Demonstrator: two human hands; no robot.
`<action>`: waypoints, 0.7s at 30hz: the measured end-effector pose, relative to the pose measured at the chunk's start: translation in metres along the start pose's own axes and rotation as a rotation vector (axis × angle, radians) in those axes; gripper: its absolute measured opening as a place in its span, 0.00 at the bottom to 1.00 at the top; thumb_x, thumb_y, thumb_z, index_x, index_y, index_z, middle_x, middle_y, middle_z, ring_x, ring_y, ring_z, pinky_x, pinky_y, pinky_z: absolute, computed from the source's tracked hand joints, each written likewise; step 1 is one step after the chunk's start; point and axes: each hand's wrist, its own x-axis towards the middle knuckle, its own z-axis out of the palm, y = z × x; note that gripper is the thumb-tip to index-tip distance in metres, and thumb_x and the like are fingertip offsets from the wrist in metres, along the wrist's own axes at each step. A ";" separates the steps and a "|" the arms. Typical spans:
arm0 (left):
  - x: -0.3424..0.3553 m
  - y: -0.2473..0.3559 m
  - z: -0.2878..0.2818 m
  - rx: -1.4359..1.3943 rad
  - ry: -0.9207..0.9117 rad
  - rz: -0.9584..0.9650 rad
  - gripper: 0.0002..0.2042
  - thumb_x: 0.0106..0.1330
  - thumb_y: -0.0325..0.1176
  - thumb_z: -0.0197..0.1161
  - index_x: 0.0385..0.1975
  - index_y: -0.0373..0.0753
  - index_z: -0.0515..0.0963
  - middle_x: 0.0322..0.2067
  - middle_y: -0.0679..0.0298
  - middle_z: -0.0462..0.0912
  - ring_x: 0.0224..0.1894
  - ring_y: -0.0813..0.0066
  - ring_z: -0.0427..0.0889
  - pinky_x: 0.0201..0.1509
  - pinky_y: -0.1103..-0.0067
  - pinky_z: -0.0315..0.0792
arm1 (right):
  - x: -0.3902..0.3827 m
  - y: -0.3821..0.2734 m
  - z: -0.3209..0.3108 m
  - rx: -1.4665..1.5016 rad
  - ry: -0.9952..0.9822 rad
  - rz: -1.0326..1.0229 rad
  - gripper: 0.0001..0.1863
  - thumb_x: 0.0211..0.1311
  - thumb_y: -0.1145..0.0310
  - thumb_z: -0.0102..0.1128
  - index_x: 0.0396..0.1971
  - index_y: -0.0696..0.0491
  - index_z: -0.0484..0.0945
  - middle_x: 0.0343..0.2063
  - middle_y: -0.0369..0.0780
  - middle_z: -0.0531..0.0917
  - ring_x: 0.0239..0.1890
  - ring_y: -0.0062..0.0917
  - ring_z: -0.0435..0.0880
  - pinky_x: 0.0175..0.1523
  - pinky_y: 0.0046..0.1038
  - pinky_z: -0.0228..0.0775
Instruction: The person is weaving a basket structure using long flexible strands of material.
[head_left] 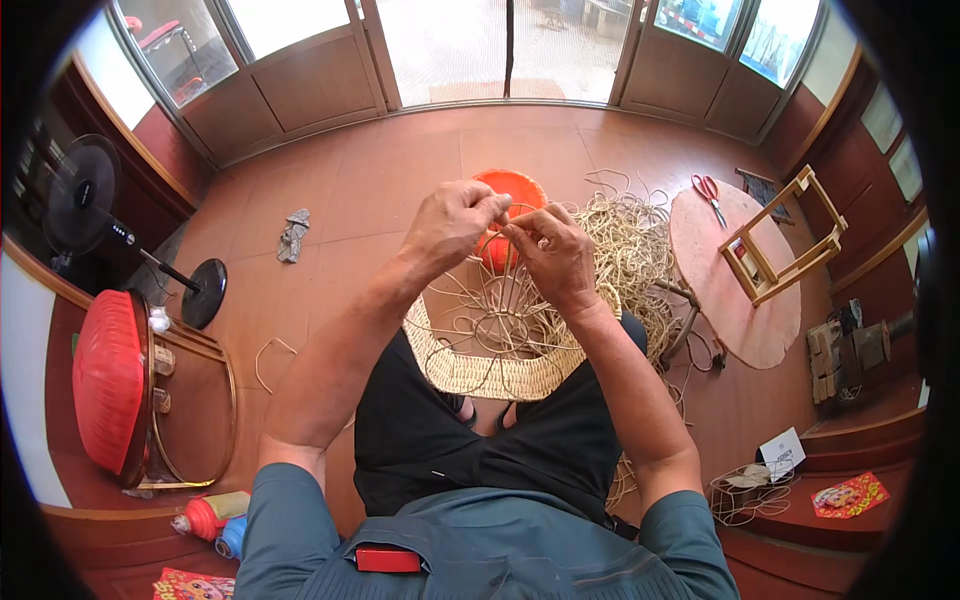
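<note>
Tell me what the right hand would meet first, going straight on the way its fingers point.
The right hand would probably meet the left hand first, just ahead in the picture; exact depth is unclear.

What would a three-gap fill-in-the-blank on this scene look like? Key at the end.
1. The scissors on the round board have ____ handles.
2. The left hand and right hand are close together; the ____ one is nearer the scissors.
3. The standing fan is on the picture's ____ side.

Missing words: red; right; left
</note>
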 end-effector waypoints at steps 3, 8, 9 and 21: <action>-0.022 0.022 -0.043 -0.012 0.044 0.062 0.17 0.83 0.45 0.62 0.41 0.39 0.90 0.27 0.73 0.83 0.23 0.90 0.69 0.26 0.85 0.69 | 0.002 -0.005 -0.002 -0.012 -0.010 0.063 0.10 0.68 0.61 0.76 0.34 0.51 0.88 0.31 0.38 0.84 0.30 0.28 0.87 0.38 0.34 0.80; -0.066 -0.009 -0.212 -0.220 0.443 0.051 0.21 0.82 0.45 0.65 0.62 0.33 0.81 0.42 0.70 0.89 0.22 0.94 0.67 0.20 0.88 0.57 | 0.008 0.008 0.001 -0.001 0.008 0.131 0.12 0.65 0.60 0.77 0.31 0.52 0.86 0.30 0.39 0.84 0.31 0.31 0.87 0.40 0.36 0.80; -0.080 -0.015 -0.251 -0.205 0.566 0.003 0.19 0.81 0.45 0.66 0.58 0.34 0.83 0.33 0.74 0.85 0.19 0.94 0.63 0.19 0.88 0.54 | 0.010 0.012 0.002 0.005 -0.007 0.134 0.12 0.65 0.60 0.76 0.31 0.52 0.86 0.30 0.38 0.84 0.32 0.32 0.88 0.41 0.36 0.81; -0.472 -0.042 -0.667 0.519 1.546 -0.261 0.29 0.79 0.51 0.60 0.65 0.30 0.82 0.61 0.50 0.88 0.64 0.52 0.85 0.71 0.57 0.73 | 0.013 0.013 -0.004 0.070 -0.085 0.243 0.05 0.68 0.60 0.70 0.38 0.43 0.87 0.35 0.33 0.86 0.40 0.27 0.91 0.47 0.38 0.83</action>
